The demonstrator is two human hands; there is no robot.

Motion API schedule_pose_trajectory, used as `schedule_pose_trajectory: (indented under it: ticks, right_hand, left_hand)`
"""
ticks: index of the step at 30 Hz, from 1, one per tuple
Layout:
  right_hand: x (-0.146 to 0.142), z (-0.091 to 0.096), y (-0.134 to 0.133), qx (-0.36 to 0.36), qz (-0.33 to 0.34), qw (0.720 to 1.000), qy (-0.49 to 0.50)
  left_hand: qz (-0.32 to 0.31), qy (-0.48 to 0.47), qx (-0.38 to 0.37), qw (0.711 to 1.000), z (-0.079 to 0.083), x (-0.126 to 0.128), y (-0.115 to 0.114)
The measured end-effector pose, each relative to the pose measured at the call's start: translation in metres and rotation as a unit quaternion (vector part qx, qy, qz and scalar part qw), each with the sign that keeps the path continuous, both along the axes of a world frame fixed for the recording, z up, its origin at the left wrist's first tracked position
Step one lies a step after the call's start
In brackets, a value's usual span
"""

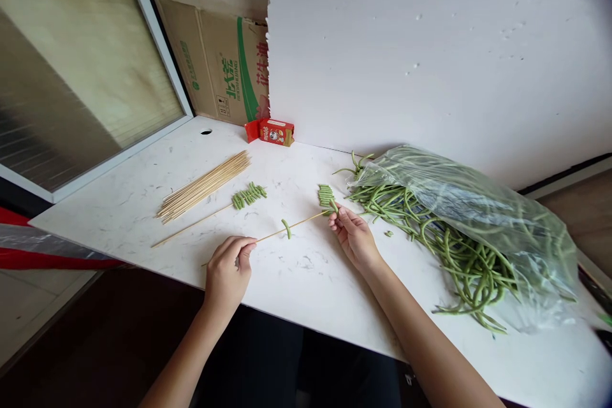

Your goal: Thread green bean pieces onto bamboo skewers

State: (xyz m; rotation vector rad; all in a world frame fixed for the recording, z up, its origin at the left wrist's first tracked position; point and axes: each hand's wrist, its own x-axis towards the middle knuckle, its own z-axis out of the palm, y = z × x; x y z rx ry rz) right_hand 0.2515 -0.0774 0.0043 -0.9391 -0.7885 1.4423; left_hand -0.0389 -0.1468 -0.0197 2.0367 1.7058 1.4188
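My left hand (230,266) pinches a thin bamboo skewer (270,236) near its lower left end. One cut piece of green bean (286,228) sits crosswise partway along the skewer. At the skewer's far end, my right hand (352,234) is closed on another green bean piece (333,206), which touches the tip; whether it is pierced I cannot tell. Just behind my right fingers lies a neat row of cut bean pieces (326,194). A filled skewer of bean pieces (249,195) rests on the table to the left, its bare stick pointing toward me.
A bundle of bamboo skewers (205,186) lies at the left. Long green beans (468,261) spill from a clear plastic bag (478,197) on the right. A small red box (277,132) and a cardboard carton (215,64) stand at the back. The white table (287,293) ends before my lap.
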Motion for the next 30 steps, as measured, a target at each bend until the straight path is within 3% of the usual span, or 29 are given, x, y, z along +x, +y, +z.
schedule_pose_trajectory:
  ticks: [9,20,30]
  right_hand:
    - [0.0001,0.0009,-0.0013,-0.055,0.027,0.997,0.056]
    - [-0.0035,-0.0004,-0.0046,-0.041,0.064,0.996,0.037]
    - [-0.0043,0.0022,-0.0038,-0.04,0.046,0.998,0.026]
  left_hand:
    - [0.001,0.01,0.011,1.0,0.0002,0.0005,-0.0003]
    - [0.003,0.024,0.016,1.0,-0.003,-0.0008,-0.0006]
    - [0.003,0.02,0.014,1.0,-0.0014,0.0006,-0.0001]
